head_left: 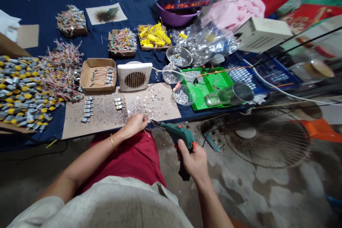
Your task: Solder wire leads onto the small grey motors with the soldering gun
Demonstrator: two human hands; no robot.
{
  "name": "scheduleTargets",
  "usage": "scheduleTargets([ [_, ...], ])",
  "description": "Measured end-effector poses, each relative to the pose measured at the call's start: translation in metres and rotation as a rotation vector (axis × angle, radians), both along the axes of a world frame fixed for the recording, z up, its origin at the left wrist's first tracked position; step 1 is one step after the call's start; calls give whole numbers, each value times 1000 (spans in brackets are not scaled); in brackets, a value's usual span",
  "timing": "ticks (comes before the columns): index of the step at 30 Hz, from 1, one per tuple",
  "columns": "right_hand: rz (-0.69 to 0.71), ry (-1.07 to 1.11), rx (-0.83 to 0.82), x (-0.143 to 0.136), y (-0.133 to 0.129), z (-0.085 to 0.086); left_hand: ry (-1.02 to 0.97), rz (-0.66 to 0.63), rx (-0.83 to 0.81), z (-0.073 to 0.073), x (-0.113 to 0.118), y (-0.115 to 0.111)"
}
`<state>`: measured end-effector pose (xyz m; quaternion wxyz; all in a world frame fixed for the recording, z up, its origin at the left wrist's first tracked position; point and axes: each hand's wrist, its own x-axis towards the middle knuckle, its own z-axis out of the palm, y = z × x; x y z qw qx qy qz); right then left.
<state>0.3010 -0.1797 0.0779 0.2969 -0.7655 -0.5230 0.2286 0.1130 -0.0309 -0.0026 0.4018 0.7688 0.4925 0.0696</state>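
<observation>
My right hand (pixel 196 160) is wrapped round the handle of a green and black soldering gun (pixel 176 132), whose tip points left. Close to that tip, over the table's front edge, the fingers of my left hand (pixel 135 124) are pinched together. Thin wires (pixel 146 133) poke out below them; whatever else they hold is hidden. Behind my left hand, small metal scraps (pixel 145 105) lie scattered on a cardboard sheet (pixel 74 121). Further left on it are three small motors (pixel 118 104) and a column of several more motors (pixel 87 107).
A small white fan (pixel 135 77) stands behind the scraps, beside a cardboard box of wired parts (pixel 98 75). Motors with yellow ends (pixel 21 92) are heaped at left. Green trays (pixel 196 96) and clear dishes (pixel 184 94) sit at right. A floor fan (pixel 267 139) is below.
</observation>
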Motion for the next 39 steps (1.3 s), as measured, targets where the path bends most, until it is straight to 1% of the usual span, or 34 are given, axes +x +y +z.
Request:
scheduleTargets([
  [6, 49, -16, 12, 2, 6, 1, -4, -8, -2, 3, -1, 1],
  [13, 107, -62, 3, 2, 11, 6, 12, -23, -20, 1, 0, 3],
  [17, 178, -121, 20, 0, 18, 12, 33, -30, -15, 2, 1, 4],
  [22, 309, -170, 44, -4, 27, 23, 43, -31, -15, 4, 2, 4],
  [24, 325, -171, 51, -1, 28, 27, 37, -35, -18, 4, 2, 4],
  [26, 302, -175, 67, 3, 27, 30, 31, -43, -18, 4, 2, 4],
  [29, 224, -178, 76, 9, 22, 30, 25, -46, -13, 4, 2, 4],
  [32, 159, -185, 63, 12, 17, 26, 29, -40, -6, 4, 1, 4],
  [39, 104, -108, 40, 8, 10, 14, 3, -22, -16, 5, 1, 4],
])
